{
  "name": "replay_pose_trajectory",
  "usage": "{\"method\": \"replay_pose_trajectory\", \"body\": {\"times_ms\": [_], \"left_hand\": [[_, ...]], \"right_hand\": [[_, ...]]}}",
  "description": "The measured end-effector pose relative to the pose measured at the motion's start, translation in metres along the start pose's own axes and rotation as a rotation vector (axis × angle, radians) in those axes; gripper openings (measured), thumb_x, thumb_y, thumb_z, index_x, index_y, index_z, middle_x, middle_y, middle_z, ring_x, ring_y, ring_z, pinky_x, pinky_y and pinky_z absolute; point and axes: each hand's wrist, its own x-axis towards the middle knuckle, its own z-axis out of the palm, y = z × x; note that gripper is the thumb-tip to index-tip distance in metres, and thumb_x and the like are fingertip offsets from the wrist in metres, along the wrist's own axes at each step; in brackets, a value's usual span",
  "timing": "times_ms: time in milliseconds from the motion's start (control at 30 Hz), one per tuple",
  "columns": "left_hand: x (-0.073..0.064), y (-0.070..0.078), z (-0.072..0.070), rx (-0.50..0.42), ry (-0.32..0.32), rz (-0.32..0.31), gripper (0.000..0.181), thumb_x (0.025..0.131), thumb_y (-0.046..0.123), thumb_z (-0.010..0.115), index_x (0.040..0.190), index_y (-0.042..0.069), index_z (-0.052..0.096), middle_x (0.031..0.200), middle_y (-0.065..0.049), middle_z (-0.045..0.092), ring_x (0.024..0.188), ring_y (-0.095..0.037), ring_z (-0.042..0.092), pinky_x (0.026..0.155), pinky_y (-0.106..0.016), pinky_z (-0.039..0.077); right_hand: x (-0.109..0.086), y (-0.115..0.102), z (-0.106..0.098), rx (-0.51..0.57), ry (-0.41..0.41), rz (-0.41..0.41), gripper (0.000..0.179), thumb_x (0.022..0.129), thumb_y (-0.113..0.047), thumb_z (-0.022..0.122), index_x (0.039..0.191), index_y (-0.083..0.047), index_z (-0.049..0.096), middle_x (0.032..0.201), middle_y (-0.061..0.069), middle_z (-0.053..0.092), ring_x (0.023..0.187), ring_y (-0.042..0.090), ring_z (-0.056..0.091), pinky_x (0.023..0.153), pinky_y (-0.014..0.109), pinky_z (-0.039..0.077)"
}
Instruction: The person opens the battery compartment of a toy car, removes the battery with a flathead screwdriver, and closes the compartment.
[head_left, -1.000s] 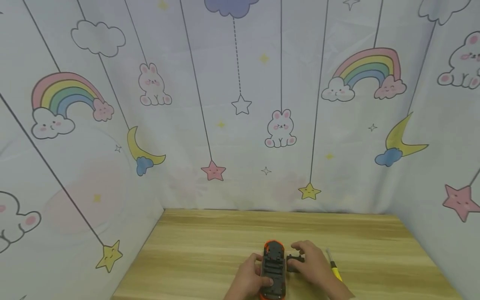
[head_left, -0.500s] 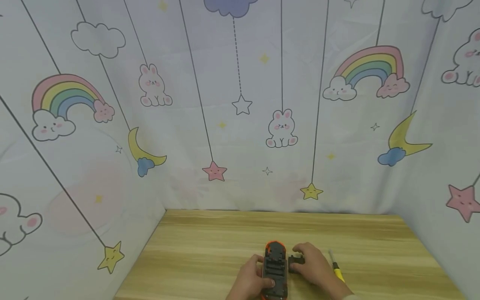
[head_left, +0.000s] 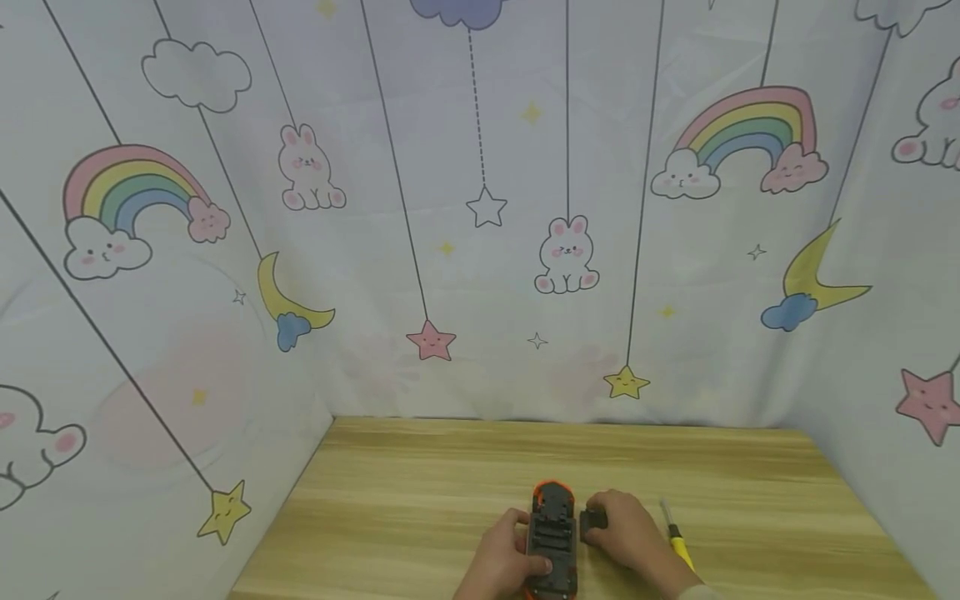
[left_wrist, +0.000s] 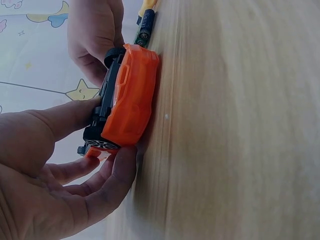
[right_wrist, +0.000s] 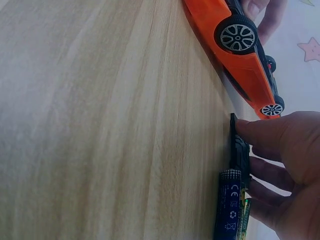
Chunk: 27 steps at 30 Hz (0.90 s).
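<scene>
An orange toy car (head_left: 553, 502) lies upside down on the table, its black underside up and an open battery compartment (head_left: 551, 536) in it. My left hand (head_left: 497, 557) holds the car from the left, thumb on the underside, fingers along the side. Just right of the car, my right hand (head_left: 632, 529) pinches a black battery cover (head_left: 593, 525) between thumb and fingers. The right wrist view shows the cover (right_wrist: 241, 150) standing on edge at the thumb tip. Batteries (right_wrist: 230, 207) lie close beside that hand; in the head view they are hidden.
A screwdriver (head_left: 678, 543) with a yellow handle lies right of my right hand, its tip pointing away. The wooden table (head_left: 420, 483) meets white printed curtains (head_left: 480, 383) at the back and sides.
My right fingers have closed down over the battery cover, which shows less than before. The left hand and the car stay together as before; the whole head view has shifted slightly.
</scene>
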Motion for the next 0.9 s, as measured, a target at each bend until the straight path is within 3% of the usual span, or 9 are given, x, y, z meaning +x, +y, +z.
{"method": "replay_pose_trajectory", "body": {"times_ms": [300, 567, 900], "left_hand": [[0.0, 0.0004, 0.0003, -0.012, -0.013, -0.013, 0.058, 0.079, 0.003, 0.084, 0.129, 0.006, 0.056, 0.086, -0.005, 0.068, 0.077, -0.018, 0.068, 0.069, -0.039, 0.056], [-0.0021, 0.0011, 0.0002, -0.015, -0.007, 0.001, 0.058, 0.078, 0.002, 0.084, 0.129, 0.005, 0.056, 0.085, -0.005, 0.068, 0.076, -0.019, 0.068, 0.069, -0.039, 0.056], [-0.0036, 0.0001, 0.0011, -0.03, -0.014, 0.009, 0.055, 0.08, 0.0, 0.082, 0.127, 0.005, 0.056, 0.086, -0.006, 0.068, 0.076, -0.02, 0.069, 0.068, -0.039, 0.057]], "right_hand": [[-0.0008, -0.0048, -0.0032, -0.02, 0.058, -0.051, 0.046, 0.073, -0.016, 0.089, 0.116, -0.008, 0.072, 0.107, 0.006, 0.07, 0.105, 0.028, 0.065, 0.093, 0.053, 0.052], [0.0012, -0.0037, -0.0027, -0.039, 0.121, -0.066, 0.032, 0.077, -0.005, 0.085, 0.106, -0.011, 0.075, 0.097, 0.001, 0.068, 0.094, 0.022, 0.066, 0.087, 0.048, 0.054], [-0.001, -0.0078, -0.0095, -0.02, 0.106, -0.061, 0.028, 0.077, -0.002, 0.083, 0.102, -0.013, 0.077, 0.096, 0.001, 0.068, 0.091, 0.021, 0.066, 0.083, 0.045, 0.056]]}}
